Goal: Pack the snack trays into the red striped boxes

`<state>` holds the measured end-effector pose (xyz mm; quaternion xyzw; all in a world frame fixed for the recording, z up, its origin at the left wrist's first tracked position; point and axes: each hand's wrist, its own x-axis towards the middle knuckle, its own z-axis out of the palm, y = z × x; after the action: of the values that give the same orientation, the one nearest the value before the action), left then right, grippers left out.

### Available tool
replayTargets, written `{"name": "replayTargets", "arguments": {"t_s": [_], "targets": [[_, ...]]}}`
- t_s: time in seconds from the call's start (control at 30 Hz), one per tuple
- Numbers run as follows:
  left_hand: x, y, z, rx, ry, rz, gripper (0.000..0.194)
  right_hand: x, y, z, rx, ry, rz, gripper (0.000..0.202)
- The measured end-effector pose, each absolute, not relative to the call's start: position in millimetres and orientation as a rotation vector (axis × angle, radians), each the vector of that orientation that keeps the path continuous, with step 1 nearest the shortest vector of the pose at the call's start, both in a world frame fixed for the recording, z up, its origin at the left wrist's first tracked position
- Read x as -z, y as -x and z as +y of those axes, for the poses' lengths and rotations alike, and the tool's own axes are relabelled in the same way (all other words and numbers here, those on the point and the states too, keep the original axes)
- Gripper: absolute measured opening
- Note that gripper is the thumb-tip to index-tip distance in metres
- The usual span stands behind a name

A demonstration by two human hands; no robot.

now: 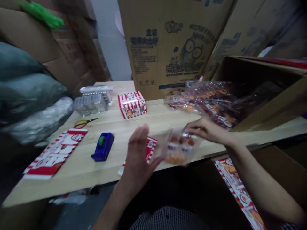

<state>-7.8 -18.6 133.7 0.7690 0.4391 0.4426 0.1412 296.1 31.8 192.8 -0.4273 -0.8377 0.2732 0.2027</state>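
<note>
Pinched in my right hand (203,129) is the upper corner of a clear plastic food packet (178,148), which shows brown and orange pieces and small labels. The packet hangs blurred by motion over the table's front edge. My left hand (140,153) is open, fingers up and thumb spread towards the packet's left side; whether the thumb touches it I cannot tell. Partly hidden behind that hand lies a red and white striped carton (151,147) with a barcode. Further back stands a folded-up striped box (132,104).
A blue tape dispenser (103,147), scissors (86,122) and flat striped cartons (57,151) lie at left. Clear plastic cases (91,103) stand behind. Many similar packets (211,99) spill from an open cardboard box (268,108). A large carton (172,48) blocks the back.
</note>
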Motion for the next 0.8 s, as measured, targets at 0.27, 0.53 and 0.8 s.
{"name": "replayTargets", "arguments": {"t_s": [0.27, 0.53, 0.8], "targets": [[-137, 77, -66, -0.604, -1.753, 1.047, 0.029, -165, -165, 1, -1.077, 0.629, -2.423, 0.020], [-83, 200, -131, -1.236, -0.652, 1.547, 0.052, -59, -133, 82, -0.623, 0.828, -2.958, 0.133], [-41, 230, -143, -1.208, -0.274, 1.512, 0.050, -17, -96, 85, -0.568, 0.769, -3.362, 0.141]]}}
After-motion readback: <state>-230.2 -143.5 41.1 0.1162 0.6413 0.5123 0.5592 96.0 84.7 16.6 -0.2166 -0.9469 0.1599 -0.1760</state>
